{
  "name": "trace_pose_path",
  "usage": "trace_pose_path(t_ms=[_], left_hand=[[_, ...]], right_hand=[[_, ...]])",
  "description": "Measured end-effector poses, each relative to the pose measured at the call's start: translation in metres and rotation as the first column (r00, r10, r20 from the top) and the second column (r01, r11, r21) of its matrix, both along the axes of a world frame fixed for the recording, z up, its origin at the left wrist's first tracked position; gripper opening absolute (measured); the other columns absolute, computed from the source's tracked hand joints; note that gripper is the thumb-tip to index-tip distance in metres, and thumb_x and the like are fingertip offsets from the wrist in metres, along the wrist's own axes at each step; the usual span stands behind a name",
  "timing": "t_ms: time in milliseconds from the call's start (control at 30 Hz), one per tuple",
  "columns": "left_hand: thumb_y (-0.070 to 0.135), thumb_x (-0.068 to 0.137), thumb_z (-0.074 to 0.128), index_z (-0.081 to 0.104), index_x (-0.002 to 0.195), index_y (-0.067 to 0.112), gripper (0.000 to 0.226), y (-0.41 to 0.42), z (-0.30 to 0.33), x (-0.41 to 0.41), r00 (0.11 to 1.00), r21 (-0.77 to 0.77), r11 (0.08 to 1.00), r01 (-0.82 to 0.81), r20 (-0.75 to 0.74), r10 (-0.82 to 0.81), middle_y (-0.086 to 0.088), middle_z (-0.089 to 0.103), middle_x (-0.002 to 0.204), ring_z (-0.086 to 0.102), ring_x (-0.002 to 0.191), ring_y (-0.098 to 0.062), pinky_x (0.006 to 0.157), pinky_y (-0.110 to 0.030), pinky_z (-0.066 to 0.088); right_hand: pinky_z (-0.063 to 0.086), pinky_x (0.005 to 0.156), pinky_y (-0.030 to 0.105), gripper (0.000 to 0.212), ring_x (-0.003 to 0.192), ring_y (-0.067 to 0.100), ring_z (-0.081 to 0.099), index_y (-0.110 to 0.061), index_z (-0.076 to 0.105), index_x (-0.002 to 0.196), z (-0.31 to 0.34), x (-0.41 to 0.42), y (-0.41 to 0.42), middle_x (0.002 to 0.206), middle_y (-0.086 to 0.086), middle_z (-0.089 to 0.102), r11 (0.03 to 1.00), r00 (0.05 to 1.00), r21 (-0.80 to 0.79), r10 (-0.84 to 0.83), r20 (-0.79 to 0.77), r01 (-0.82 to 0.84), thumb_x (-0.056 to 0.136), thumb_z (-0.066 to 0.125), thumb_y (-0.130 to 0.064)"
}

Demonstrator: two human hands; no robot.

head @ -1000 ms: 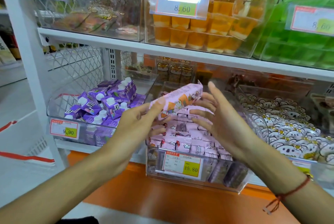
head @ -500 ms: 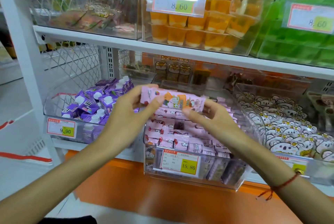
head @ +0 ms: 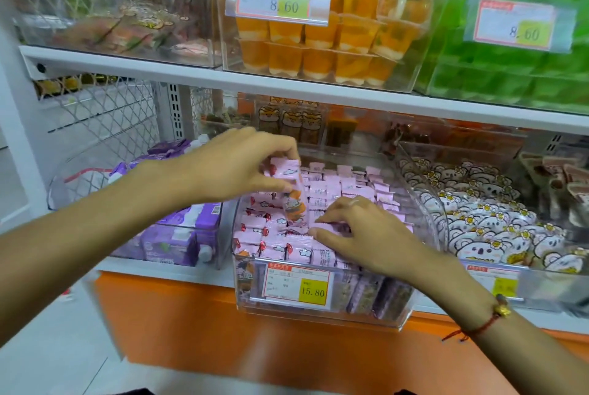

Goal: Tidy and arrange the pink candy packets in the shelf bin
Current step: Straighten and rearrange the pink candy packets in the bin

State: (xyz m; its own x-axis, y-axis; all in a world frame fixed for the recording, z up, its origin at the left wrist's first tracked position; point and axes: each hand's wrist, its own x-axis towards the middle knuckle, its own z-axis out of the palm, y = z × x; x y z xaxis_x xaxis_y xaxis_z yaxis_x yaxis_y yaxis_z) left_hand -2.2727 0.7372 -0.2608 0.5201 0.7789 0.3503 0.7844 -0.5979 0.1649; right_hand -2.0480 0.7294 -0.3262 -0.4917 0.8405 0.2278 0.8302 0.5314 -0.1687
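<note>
Shop shelf, clear bin (head: 322,313), pink candy packets (head: 331,190)

We've got a white lower shelf (head: 165,267) with three clear bins sitting side by side on it: the purple carton bin (head: 191,248) on the left, the pink candy bin (head: 404,315) in the middle, and the koala snack bin (head: 541,286) on the right.

Left hand (head: 236,168) pinches with curled fingers; right hand (head: 360,235) lies palm-down, fingers bent.
</note>
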Motion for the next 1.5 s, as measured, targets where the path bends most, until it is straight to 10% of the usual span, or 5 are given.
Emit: trace_pose_path(t_ms=[433,567,867,1067,1500], left_hand=[[0.045,0.097,0.043,0.064,0.099,0.026,0.028,0.021,-0.049,0.029,0.960,-0.070,0.998,-0.001,-0.279,-0.018,0.004,0.068,0.093,0.059,0.091,-0.018,0.053,-0.022,0.029],[0.039,0.100,0.033,0.063,0.107,0.023,0.034,0.011,-0.053,0.031,0.948,-0.118,0.993,-0.016,-0.316,-0.022,0.001,0.065,0.106,0.053,0.106,-0.019,0.078,-0.037,0.045],[0.016,0.085,0.064,0.059,0.117,0.032,0.036,-0.037,-0.067,-0.017,0.773,0.140,0.945,-0.295,0.616,0.151,0.018,0.055,0.121,0.053,0.110,-0.005,0.089,-0.029,0.044],[0.020,0.090,0.059,0.047,0.125,0.028,0.037,-0.040,-0.087,-0.014,0.578,-0.287,0.939,-0.191,0.740,0.344,0.017,0.055,0.117,0.055,0.094,0.010,0.084,-0.024,0.046],[0.017,0.095,0.054,0.050,0.109,0.039,0.026,-0.041,-0.092,-0.010,0.544,-0.338,0.936,-0.093,0.771,0.332,0.031,0.053,0.105,0.053,0.082,0.020,0.069,0.000,0.040]], right_hand=[[0.044,0.080,0.039,0.045,0.095,0.019,0.048,-0.024,0.065,0.111,-0.006,0.000,-0.004,0.103,-0.005,0.058,0.999,1.000,0.050,-0.005,0.003,0.004,0.092,0.040,-0.057],[0.043,0.079,0.037,0.045,0.091,0.017,0.046,-0.024,0.065,0.108,-0.007,-0.001,-0.003,0.099,-0.006,0.056,0.997,0.999,0.074,-0.001,0.034,-0.001,0.094,0.038,-0.056],[0.048,0.077,0.033,0.026,0.089,0.013,0.058,-0.022,0.066,0.109,0.012,-0.005,0.027,0.107,-0.005,0.063,1.000,0.987,-0.014,-0.029,-0.158,0.027,0.096,0.049,-0.036],[0.050,0.068,0.031,0.019,0.079,0.012,0.059,-0.021,0.072,0.098,0.012,-0.035,0.052,0.090,-0.006,0.067,0.988,0.997,-0.153,-0.043,-0.071,0.031,0.087,0.066,-0.034],[0.042,0.045,0.011,0.011,0.042,-0.003,0.054,-0.003,0.075,0.086,0.016,-0.037,0.056,0.058,-0.007,0.063,0.933,0.946,-0.360,-0.123,-0.300,0.007,0.083,0.071,-0.013]])
